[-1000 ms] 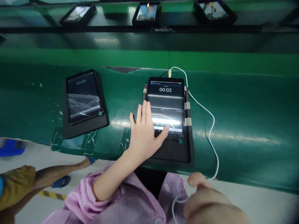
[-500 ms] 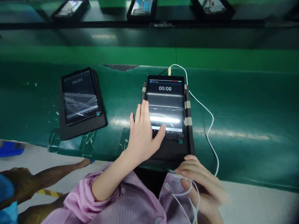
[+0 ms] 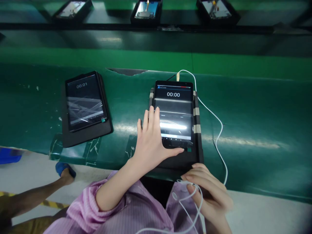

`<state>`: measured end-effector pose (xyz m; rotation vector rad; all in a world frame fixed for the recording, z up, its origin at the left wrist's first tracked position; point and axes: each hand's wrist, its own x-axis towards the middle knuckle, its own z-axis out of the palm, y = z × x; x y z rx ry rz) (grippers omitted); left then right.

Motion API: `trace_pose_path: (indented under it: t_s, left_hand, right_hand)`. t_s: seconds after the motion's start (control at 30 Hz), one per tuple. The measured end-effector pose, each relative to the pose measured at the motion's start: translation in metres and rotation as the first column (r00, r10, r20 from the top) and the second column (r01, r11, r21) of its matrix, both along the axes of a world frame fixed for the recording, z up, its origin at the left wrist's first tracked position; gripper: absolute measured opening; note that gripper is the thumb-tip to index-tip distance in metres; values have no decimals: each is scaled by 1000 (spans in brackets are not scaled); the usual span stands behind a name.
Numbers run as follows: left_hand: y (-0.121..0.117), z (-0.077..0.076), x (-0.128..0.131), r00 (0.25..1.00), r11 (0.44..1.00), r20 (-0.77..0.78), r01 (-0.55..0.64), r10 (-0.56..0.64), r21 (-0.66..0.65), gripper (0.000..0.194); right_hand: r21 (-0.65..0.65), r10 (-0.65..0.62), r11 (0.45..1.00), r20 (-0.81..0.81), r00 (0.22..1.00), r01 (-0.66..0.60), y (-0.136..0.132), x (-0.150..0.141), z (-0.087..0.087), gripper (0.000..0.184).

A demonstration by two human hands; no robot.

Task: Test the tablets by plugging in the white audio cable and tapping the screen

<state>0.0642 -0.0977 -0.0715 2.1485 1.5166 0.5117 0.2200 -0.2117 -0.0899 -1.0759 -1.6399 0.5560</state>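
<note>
A black tablet (image 3: pixel 175 107) showing "00:00" lies in a black holder (image 3: pixel 198 143) with pale tape on its side rails. My left hand (image 3: pixel 151 139) rests over the tablet's lower left edge, fingers stretched out and thumb spread across below the screen. In front of the table edge, my right hand (image 3: pixel 207 191) is curled with the fingertips around a white cable (image 3: pixel 195 208), which hangs in loops. Another white cable stretch (image 3: pixel 214 115) runs from a plug (image 3: pixel 177 76) at the tablet's top edge, along the right side, down toward my right hand.
To the left, a second tablet (image 3: pixel 85 100) showing "00:01" lies on a black pad (image 3: pixel 97 138). Beyond the green table (image 3: pixel 255 113), several opened devices (image 3: pixel 146 11) sit in black trays. A person's leg and blue shoe (image 3: pixel 65 169) are at lower left.
My left thumb has moved off the screen to below it, spreading wider. My right hand shifted slightly left with the cable loops. The other person's leg at lower left has moved.
</note>
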Motion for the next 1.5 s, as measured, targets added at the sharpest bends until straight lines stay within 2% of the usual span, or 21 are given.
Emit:
trace_pose_path:
  t_s: [0.4, 0.57, 0.77, 1.03, 1.17, 1.27, 1.37, 1.47, 1.5]
  left_hand:
    - [1, -2, -1, 999, 999, -38, 21, -20, 39, 131]
    - [1, -1, 0, 997, 999, -79, 23, -21, 23, 129]
    - [0, -1, 1, 993, 999, -117, 7, -2, 39, 127]
    - [0, -4, -2, 988, 989, -151, 38, -16, 145, 125]
    - [1, -7, -3, 989, 971, -146, 36, -1, 236, 123]
    - [2, -10, -3, 991, 958, -134, 51, -13, 281, 123]
    - [1, -12, -4, 991, 948, -133, 60, -18, 314, 124]
    - [-1, -13, -4, 991, 941, -136, 51, -5, 333, 127]
    - [-1, -13, -4, 991, 941, -134, 48, -3, 334, 128]
  right_hand:
    - [2, 8, 1000, 63, 998, -8, 2, -1, 2, 21]
    - [-55, 4, 998, 123, 992, 2, 1, -1, 4, 17]
    - [-109, 103, 990, 181, 978, -84, 7, 1, 16, 16]
    - [-170, 198, 972, 238, 951, -160, 2, -4, 23, 13]
    - [-167, 194, 975, 296, 935, -150, -2, -7, 20, 20]
    - [-211, 212, 967, 350, 912, -144, -5, -5, 17, 23]
    - [-314, 327, 924, 356, 875, -217, -7, 5, 27, 22]
    - [-457, 518, 803, 220, 827, -381, 6, 27, 54, 29]
    - [-488, 538, 775, 173, 825, -403, 17, 35, 65, 29]
